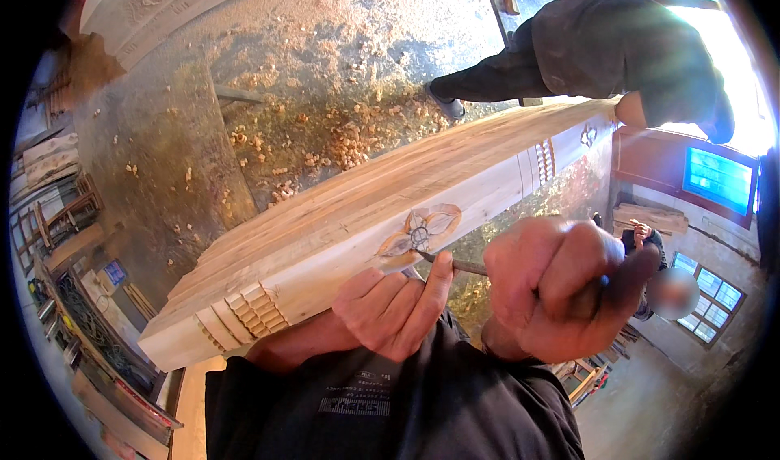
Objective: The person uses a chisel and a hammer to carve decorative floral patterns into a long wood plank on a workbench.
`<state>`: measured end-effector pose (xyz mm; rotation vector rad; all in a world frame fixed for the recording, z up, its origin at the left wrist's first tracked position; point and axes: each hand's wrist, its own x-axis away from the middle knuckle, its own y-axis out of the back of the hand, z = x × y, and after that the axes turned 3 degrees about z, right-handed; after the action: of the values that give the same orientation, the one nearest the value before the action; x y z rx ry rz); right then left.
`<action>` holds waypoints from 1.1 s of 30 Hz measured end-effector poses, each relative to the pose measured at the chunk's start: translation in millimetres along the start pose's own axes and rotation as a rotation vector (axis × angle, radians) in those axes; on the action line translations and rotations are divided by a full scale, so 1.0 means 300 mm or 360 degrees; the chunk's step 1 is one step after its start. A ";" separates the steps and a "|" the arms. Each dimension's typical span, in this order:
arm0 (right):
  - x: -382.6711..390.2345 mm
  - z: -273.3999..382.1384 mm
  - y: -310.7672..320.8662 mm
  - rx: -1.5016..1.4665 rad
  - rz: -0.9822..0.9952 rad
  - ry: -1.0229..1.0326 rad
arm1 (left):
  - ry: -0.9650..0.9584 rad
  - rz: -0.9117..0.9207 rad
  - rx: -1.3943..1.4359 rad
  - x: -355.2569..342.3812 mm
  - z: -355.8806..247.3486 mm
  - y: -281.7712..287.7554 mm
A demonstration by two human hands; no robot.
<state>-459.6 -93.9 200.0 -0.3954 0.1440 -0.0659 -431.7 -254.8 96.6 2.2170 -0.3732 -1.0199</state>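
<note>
Head view: long pale wooden beam [341, 216] w/ carved bands near both ends, lying diagonally from lower left to upper right. Flower-shaped carved motif [419, 234] on its side face, roughly mid-frame. Right hand [561, 285] fisted tight round thin metal carving chisel [455, 263], tip touching motif's lower edge. Left hand [394, 306] w/ fingers partly curled, fingertips steadying the blade just behind the tip, heel against the beam; holding nothing else. Wood chips [325, 147] scattered over grey concrete floor [162, 159] beyond. Second person in dark clothes [601, 50] bent over beam's far end, well apart.

Judgement: best cut comes w/ shallow blade angle, left fingers guiding close to tip, light push following the petal outline, no levering against the grain.
</note>
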 end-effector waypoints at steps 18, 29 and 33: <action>-0.048 -0.001 0.128 -0.0694 0.1404 0.0155 | -0.0277 -0.0128 0.0076 0.031 0.019 0.001; 0.207 0.023 0.126 -0.0491 0.0560 0.0430 | -0.0411 0.0037 0.0096 0.034 0.019 0.026; 0.290 0.001 0.091 -0.0417 0.0202 0.0515 | -0.0385 0.0100 0.0084 0.032 0.009 0.035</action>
<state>-372.7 -76.7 178.6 -0.6346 0.4999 0.0150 -427.1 -268.8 96.9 2.1178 -0.5788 -1.2611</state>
